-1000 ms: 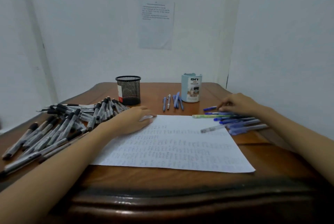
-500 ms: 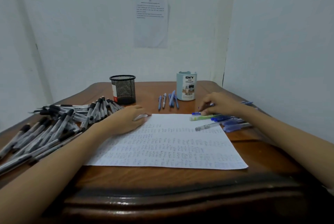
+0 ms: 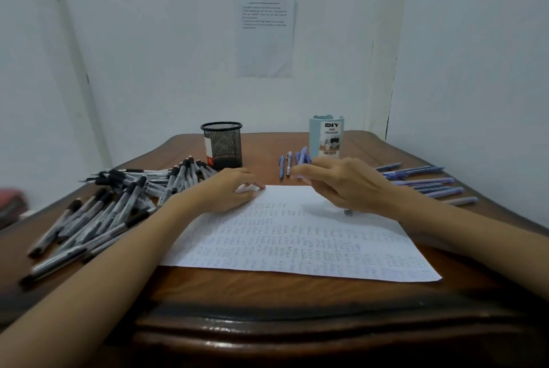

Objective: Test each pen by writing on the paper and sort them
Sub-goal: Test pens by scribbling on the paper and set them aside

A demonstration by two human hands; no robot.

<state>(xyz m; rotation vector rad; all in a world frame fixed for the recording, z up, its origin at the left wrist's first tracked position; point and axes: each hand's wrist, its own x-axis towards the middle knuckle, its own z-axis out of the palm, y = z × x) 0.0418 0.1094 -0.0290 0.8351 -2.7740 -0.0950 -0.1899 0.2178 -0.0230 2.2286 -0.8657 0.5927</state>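
Head view: your paper (image 3: pixel 297 237) lies flat in the middle of the bench (image 3: pixel 267 293), a white sheet covered almost to its near edge with rows of small faint scribbles, only its far strip bare. A loose heap of black-capped pens (image 3: pixel 118 204) sprawls to its left and a fan of blue pens (image 3: pixel 427 186) lies off its right side. A short row of pens (image 3: pixel 292 162), mostly blue, sits behind it, between the black mesh cup (image 3: pixel 222 144) and the pale blue desk organizer (image 3: pixel 326 137). Your left hand (image 3: pixel 228 192) rests on the sheet's far left corner, fingers (image 3: pixel 251 183) loosely bent and pressing down, gripping nothing. Your right hand (image 3: pixel 344 186) hovers over the sheet's far edge, its fingers (image 3: pixel 303 174) reaching leftward and blurred; whether they pinch a pen cannot be told. A dark pen tip (image 3: pixel 347 212) peeks out from under that wrist, on the paper. Half a second ago that hand was out at the right edge of the sheet, on the blue pens. It has since swung inward toward the middle. The green pen and the clear pen that lay in plain sight there are now hidden beneath it, save perhaps for that tip. Your left hand has kept its place on the corner, and the heaps lie as they did.
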